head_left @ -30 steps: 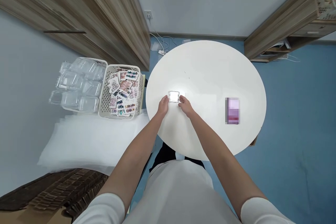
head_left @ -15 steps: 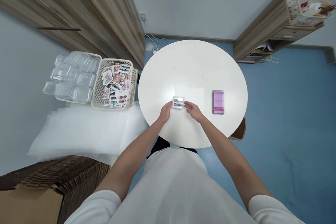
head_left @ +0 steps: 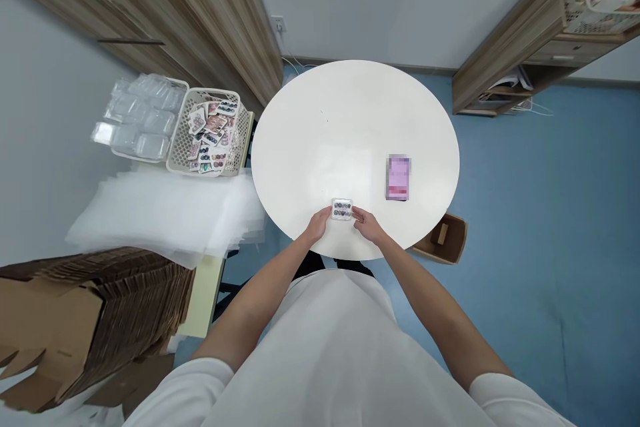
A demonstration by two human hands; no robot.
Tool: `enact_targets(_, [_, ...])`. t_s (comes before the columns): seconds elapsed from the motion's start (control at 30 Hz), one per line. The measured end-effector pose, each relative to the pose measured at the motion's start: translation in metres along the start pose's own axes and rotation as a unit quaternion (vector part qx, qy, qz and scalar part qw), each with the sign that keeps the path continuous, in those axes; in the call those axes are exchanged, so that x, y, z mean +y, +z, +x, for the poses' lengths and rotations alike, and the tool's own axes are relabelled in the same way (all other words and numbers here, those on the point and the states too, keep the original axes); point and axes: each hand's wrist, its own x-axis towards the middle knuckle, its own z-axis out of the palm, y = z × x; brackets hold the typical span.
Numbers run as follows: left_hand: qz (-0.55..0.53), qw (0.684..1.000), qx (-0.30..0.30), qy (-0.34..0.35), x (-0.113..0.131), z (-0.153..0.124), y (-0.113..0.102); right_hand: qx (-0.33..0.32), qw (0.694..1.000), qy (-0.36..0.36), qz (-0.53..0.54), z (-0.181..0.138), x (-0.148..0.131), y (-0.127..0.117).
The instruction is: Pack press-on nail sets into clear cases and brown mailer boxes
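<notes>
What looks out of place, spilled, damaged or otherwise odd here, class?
The purple item, right of the case on the table, looks odd: it appears only as coarse square blocks, hiding its detail. Cards lie at mixed angles in a basket on the left. No spill or damage is clear.

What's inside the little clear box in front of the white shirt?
Inside the little clear box are two rows of small, mostly dark, roundish pieces, with white around them. They're too tiny to tell exactly what they are. Anything underneath them is covered up.
</notes>
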Motion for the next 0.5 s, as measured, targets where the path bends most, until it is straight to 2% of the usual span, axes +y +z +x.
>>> enact_targets(0.2, [0.019,0.999,0.029,0.021,0.007,-0.004,0.006,0.002,1.000,-0.001,-0.018,0.002,0.010,0.002])
enact_targets(0.33, [0.065,0.997,0.022,0.017,0.010,-0.004,0.005,0.004,0.999,-0.011,-0.053,0.003,0.012,0.004])
enact_targets(0.43, [0.152,0.987,0.027,0.038,0.006,-0.005,0.002,0.024,0.989,-0.048,-0.138,0.000,0.013,0.006])
enact_targets(0.5, [0.248,0.965,0.018,0.088,0.000,-0.007,-0.001,0.049,0.967,-0.090,-0.235,-0.006,0.016,0.006])
